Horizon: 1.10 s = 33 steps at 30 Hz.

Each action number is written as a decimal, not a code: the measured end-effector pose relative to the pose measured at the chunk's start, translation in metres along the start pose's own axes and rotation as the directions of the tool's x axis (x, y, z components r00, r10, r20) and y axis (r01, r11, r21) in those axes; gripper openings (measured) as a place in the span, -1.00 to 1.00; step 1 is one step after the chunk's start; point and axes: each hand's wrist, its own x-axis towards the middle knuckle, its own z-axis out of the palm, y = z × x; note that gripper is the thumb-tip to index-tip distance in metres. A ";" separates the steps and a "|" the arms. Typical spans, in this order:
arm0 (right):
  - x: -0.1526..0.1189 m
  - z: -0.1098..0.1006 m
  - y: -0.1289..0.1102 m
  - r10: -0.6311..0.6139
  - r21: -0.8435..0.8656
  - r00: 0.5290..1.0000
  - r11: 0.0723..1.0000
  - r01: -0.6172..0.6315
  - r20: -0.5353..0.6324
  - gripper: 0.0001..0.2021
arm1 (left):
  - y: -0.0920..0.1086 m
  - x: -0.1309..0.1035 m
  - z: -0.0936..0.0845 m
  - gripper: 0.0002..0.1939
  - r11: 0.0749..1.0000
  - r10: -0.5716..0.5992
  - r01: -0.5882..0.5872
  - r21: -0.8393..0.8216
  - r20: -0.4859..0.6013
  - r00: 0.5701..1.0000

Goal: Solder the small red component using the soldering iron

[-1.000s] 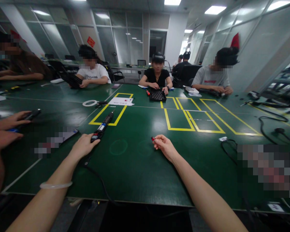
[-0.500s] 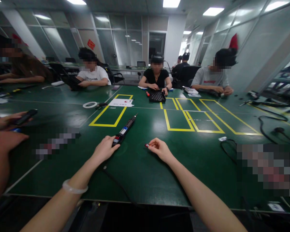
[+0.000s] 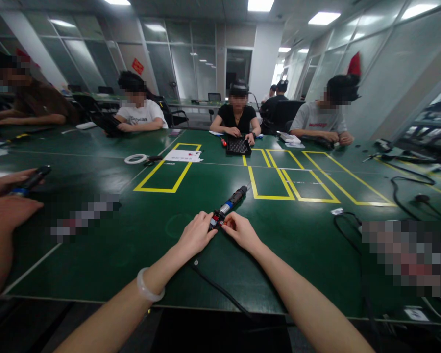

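Observation:
My left hand (image 3: 198, 232) is wrapped round the rear part of a dark pen-shaped tool (image 3: 230, 203) with a silver and blue band, its thin tip pointing away to the upper right. A black cable (image 3: 220, 289) runs from below that hand toward the table's front edge. My right hand (image 3: 242, 229) pinches a small red part (image 3: 221, 223) against the tool's side, close to the left fingers. Whether the part is seated on the tool is too small to tell.
Yellow tape outlines (image 3: 274, 198) and a paper sheet (image 3: 183, 156) lie on the green table (image 3: 132, 260). A person's hands hold a similar tool (image 3: 36, 177) at left. Across sits a person with a black tray (image 3: 238, 145). Cables (image 3: 393, 189) lie at right.
My left hand has moved right with the tool, bringing it to my right hand. The small red part, formerly apart from the tool, is now at its side.

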 end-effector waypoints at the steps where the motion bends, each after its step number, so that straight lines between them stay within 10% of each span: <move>1: 0.000 0.001 0.001 0.001 -0.022 1.000 1.000 -0.002 -0.005 -0.92 | 0.002 0.000 0.001 -0.49 1.000 0.009 -0.009 0.000 0.000 1.000; 21: -0.001 -0.010 -0.007 -0.138 -0.019 0.988 0.990 0.137 -0.074 -0.86 | 0.024 0.017 0.014 -0.31 0.975 -0.067 0.089 0.202 -0.111 0.991; 33: -0.002 -0.015 0.003 -0.049 0.026 0.998 0.998 0.050 -0.036 -0.83 | -0.024 0.008 0.004 -0.38 0.943 -0.114 0.147 0.299 -0.124 0.986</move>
